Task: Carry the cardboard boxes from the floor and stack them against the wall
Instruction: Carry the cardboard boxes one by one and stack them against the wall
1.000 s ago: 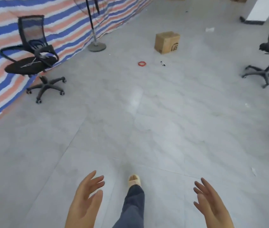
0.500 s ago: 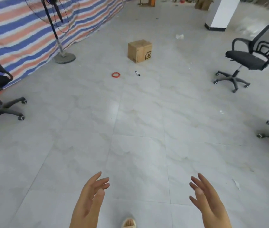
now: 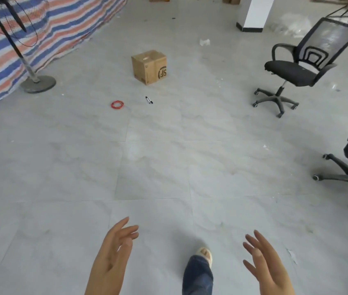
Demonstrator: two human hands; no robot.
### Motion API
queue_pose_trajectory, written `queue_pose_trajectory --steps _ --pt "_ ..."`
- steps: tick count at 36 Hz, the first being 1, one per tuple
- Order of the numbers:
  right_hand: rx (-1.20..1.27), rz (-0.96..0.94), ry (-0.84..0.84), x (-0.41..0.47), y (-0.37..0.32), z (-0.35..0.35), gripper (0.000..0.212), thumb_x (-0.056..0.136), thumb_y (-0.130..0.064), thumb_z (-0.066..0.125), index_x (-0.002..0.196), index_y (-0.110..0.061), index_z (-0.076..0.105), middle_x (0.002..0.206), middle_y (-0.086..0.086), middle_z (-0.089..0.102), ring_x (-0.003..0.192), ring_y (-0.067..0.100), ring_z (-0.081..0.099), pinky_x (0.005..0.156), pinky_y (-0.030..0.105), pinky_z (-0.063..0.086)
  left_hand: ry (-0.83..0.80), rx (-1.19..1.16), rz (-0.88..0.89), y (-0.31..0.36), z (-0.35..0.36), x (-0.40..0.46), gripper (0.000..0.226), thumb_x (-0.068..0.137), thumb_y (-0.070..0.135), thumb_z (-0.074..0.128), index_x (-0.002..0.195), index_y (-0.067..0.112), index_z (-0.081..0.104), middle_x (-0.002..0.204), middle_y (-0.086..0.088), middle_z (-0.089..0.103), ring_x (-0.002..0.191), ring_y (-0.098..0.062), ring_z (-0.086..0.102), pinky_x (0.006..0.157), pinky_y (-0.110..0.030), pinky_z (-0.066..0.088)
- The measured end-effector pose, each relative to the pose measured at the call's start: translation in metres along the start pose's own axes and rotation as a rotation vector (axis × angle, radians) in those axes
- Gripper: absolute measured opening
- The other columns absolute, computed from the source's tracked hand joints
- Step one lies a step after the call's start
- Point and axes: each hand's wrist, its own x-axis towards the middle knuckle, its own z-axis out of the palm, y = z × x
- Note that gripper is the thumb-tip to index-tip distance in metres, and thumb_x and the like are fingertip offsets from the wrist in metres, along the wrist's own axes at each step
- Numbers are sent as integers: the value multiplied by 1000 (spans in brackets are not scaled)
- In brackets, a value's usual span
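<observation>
Bare floor (image 3: 153, 167) leads to the box (image 3: 149, 67); chairs (image 3: 296, 69) stand right.

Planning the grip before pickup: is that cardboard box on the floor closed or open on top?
Closed. The cardboard box sits upright with its top flaps flat and what looks like tape across them.

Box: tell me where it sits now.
Head view: the box stands on the floor ahead, upper centre, beyond the red ring and markers.
</observation>
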Motion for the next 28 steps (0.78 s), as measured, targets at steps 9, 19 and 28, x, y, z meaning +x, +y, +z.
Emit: queue_pose_trajectory --steps 9,19,28 --pt "1 -35 -85 193 -60 -27 101 35 -93 62 116 -32 58 114 -17 68 102 -1 64 75 20 57 26 -29 41 47 125 127 30 72 41 56 98 56 63 107 10 71 99 -9 67 92 -31 48" --pt "6 8 -164 352 -74 6 103 36 -94 60 118 -31 59 114 -23 66 103 -1 64 79 20 56 110 -45 -62 50 173 259 36 55 55 54 89 64 63 102 11 72 91 -5 68 91 -41 49" --pt "10 -4 -99 529 -105 58 46 76 -61 66 114 -35 57 117 -7 68 104 0 63 83 21 54 94 -59 4 90 229 451 56 61 58 52 111 35 64 106 12 70 98 -6 66 97 -45 47"
